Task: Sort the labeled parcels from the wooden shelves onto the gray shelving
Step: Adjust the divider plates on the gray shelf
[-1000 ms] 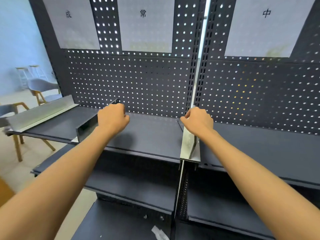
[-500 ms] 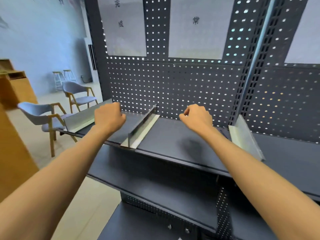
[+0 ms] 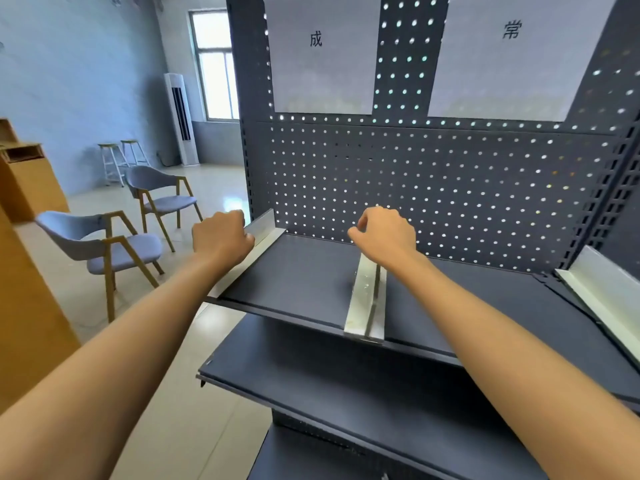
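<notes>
The gray shelving [image 3: 304,282] stands in front of me with a perforated back panel [image 3: 450,202] and bare shelves. No parcel is in view. My left hand [image 3: 221,237] is curled on the top edge of the metal divider [image 3: 265,225] at the shelf's left end. Curled over the far end of the middle metal divider [image 3: 367,299] is my right hand [image 3: 384,233]. A third divider [image 3: 602,299] lies at the right. Two paper signs [image 3: 322,53] [image 3: 509,53] hang on the panel above.
Part of a wooden unit [image 3: 31,306] fills the left edge, with another wooden piece [image 3: 27,181] behind it. Two gray chairs [image 3: 104,247] [image 3: 162,192], stools [image 3: 117,157] and a white floor unit [image 3: 180,116] stand on the tiled floor at left. A lower shelf [image 3: 346,386] juts out below.
My view swung left along the shelving. Both hands left the earlier dividers, crossed in the air as fists, and now sit on the left-end and middle dividers.
</notes>
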The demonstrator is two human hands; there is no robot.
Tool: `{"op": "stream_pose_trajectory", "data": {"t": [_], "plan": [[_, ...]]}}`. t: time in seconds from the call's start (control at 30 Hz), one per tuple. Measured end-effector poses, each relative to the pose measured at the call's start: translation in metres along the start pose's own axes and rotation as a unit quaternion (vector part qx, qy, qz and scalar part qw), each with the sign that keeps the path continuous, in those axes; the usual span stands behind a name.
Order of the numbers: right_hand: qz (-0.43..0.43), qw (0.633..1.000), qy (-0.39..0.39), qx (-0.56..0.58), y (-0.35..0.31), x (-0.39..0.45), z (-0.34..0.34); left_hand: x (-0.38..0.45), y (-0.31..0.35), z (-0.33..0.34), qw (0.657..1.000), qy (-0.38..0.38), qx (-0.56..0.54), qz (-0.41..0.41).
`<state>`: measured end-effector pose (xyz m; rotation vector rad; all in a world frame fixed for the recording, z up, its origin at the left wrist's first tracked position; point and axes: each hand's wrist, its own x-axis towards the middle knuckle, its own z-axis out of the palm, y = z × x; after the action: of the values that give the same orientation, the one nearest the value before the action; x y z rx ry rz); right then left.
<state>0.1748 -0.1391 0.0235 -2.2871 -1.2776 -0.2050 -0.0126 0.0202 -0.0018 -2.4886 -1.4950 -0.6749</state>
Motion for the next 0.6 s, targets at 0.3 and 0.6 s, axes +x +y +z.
{"op": "stream_pose_trajectory", "data": {"t": [0.3,0.6], "plan": [[0.025,0.999,-0.013,-0.031,-0.012,0.023,0.024,0.028,-0.017,0.036,0.995,-0.09,0.051,0.01],[0.045,0.997,-0.019,-0.054,-0.005,0.022,0.033,0.033,-0.025,0.058,0.991,-0.125,0.048,-0.022]]}}
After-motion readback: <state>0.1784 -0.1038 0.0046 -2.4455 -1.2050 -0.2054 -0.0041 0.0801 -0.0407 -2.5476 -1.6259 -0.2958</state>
